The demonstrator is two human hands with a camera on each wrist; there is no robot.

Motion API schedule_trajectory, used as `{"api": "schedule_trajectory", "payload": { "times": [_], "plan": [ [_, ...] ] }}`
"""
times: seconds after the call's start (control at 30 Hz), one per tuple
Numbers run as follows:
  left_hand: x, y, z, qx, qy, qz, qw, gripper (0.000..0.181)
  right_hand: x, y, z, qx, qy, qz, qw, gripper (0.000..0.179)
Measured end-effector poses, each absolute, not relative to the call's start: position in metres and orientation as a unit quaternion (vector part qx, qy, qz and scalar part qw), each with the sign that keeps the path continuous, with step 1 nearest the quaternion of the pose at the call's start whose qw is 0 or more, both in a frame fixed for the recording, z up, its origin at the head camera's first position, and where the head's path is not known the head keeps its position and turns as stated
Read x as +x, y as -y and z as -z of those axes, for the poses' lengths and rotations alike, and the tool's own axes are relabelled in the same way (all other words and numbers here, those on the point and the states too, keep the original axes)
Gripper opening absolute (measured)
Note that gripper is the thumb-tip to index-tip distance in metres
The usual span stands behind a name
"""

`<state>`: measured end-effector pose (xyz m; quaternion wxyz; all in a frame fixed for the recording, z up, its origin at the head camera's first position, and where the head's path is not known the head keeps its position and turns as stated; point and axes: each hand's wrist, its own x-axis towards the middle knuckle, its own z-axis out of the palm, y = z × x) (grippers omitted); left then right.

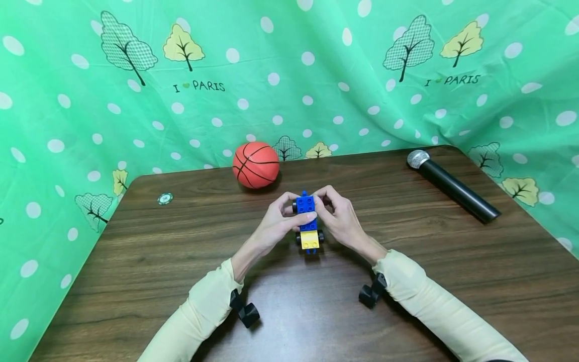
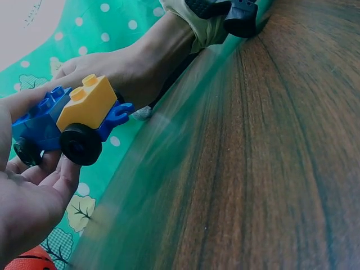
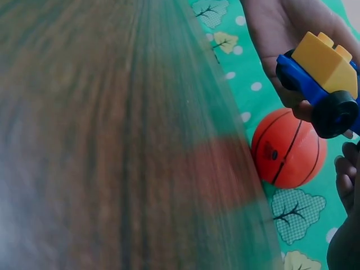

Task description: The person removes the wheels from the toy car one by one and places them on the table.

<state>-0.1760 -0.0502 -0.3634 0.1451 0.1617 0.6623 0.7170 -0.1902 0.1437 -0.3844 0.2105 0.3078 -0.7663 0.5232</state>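
Observation:
A toy car of building bricks (image 1: 308,223), blue with a sloped yellow brick (image 1: 309,240) at its near end and black wheels, is held up between both hands. My left hand (image 1: 279,219) grips it from the left, thumb across the blue studs and fingers underneath, as the left wrist view shows. Curled fingers of my right hand (image 1: 336,213) pinch the far right side, hiding the wheel there. Seen from the left wrist, a blue hitch (image 2: 119,114) sticks out behind the yellow brick. In the right wrist view the rear wheel (image 3: 335,114) hangs above the fingers.
An orange-red toy basketball (image 1: 256,165) sits at the back of the wooden table (image 1: 181,281). A black microphone (image 1: 452,186) with a silver head lies at the back right. Far left is a small round chip (image 1: 165,198). A green dotted curtain (image 1: 289,75) hangs behind.

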Motion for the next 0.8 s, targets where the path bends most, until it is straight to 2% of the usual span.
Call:
{"api": "schedule_trajectory", "payload": {
  "times": [0.27, 0.57, 0.8],
  "plan": [
    [-0.176, 0.051, 0.364, 0.164, -0.663, -0.715, 0.148, 0.031, -0.194, -0.149, 0.383, 0.343, 0.769, -0.493, 0.218, 0.010],
    [-0.178, 0.054, 0.366, 0.161, -0.638, -0.735, 0.164, 0.031, -0.201, -0.154, 0.385, 0.391, 0.759, -0.441, 0.278, 0.013],
    [-0.179, 0.056, 0.364, 0.151, -0.627, -0.747, 0.161, 0.032, -0.202, -0.162, 0.385, 0.356, 0.775, -0.448, 0.269, 0.027]
  ]
}}
